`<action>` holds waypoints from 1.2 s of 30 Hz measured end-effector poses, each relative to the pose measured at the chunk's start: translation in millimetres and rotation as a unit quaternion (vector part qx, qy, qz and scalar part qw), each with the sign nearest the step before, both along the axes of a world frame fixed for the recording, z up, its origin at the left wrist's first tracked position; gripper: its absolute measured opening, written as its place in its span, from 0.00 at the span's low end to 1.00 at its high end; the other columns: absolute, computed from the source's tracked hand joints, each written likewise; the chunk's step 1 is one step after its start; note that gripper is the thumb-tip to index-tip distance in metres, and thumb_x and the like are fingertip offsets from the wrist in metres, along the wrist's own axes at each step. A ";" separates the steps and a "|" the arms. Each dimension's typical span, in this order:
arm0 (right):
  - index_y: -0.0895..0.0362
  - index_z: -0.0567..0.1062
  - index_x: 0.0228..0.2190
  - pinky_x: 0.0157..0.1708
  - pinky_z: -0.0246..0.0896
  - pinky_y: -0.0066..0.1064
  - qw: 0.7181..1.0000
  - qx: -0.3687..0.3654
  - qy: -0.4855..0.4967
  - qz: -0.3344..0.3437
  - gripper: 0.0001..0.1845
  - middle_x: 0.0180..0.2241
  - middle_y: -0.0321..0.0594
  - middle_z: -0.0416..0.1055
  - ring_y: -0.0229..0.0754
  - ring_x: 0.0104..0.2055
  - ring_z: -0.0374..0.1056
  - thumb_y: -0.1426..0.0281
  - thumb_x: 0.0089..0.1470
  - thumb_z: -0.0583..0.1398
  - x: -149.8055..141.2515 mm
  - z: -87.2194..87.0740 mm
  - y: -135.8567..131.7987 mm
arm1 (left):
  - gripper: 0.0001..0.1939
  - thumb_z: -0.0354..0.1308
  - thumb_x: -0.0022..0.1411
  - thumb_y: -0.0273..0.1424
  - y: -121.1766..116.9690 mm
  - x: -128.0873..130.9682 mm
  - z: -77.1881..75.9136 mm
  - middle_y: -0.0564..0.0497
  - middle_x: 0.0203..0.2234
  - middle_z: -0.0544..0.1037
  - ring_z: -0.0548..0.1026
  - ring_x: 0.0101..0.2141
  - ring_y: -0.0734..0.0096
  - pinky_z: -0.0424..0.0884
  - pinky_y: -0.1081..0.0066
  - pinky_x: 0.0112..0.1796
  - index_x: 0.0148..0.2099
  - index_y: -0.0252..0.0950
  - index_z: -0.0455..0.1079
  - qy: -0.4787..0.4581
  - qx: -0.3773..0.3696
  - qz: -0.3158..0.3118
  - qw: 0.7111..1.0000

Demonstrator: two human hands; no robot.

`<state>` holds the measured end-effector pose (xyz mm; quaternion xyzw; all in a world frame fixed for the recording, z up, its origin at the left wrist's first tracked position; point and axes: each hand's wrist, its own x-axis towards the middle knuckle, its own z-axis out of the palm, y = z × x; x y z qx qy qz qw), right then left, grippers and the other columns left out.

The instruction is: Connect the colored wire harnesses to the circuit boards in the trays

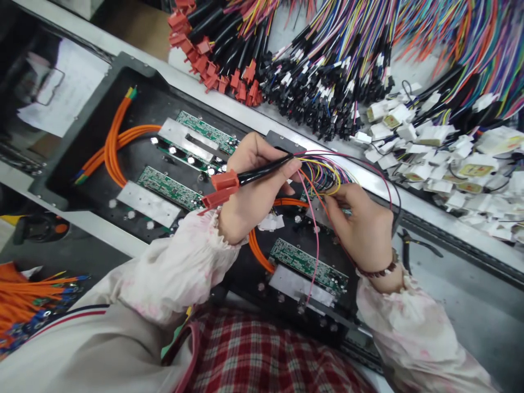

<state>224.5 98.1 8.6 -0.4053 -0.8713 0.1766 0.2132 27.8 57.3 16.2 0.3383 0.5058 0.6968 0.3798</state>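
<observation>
Item: wire harness [262, 170], black-sleeved, red connectors [224, 181], clenched in my left hand [241, 210] above the circuit boards [170, 188]. My right hand [360, 229] pinches its colored wires [323, 174]. Nearby: black tray [94, 109], pliers [405, 248], bundled harnesses [339, 71].

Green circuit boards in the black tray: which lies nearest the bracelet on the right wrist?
The lower right board, with a metal plate along its near edge; the far board and left board lie past the left hand.
</observation>
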 end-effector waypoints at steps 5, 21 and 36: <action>0.55 0.75 0.38 0.33 0.64 0.29 1.000 0.007 -0.004 0.003 0.04 0.36 0.38 0.79 0.38 0.33 0.75 0.70 0.63 0.59 -2.4 4.4 -1.5 | 0.18 0.72 0.57 0.32 -0.1 -0.9 0.9 0.53 0.24 0.80 0.78 0.20 0.70 0.70 0.75 0.16 0.31 0.38 0.63 0.027 -0.012 0.001 1.000; 0.54 0.73 0.34 0.33 0.63 0.33 0.977 0.042 -0.077 -0.194 0.05 0.31 0.37 0.72 0.40 0.32 0.69 0.67 0.62 0.59 109.0 28.1 -36.5 | 0.17 0.75 0.53 0.27 1.2 -0.3 -5.5 0.51 0.32 0.83 0.81 0.27 0.66 0.75 0.72 0.20 0.35 0.39 0.67 0.008 -0.019 0.011 1.000; 0.55 0.77 0.36 0.35 0.72 0.35 0.975 -0.090 0.026 -0.203 0.10 0.35 0.40 0.80 0.43 0.34 0.77 0.62 0.60 0.62 108.9 -5.1 -26.1 | 0.17 0.77 0.48 0.27 4.6 -1.0 -11.0 0.53 0.32 0.82 0.82 0.26 0.67 0.77 0.71 0.20 0.33 0.39 0.70 0.008 -0.018 0.033 0.999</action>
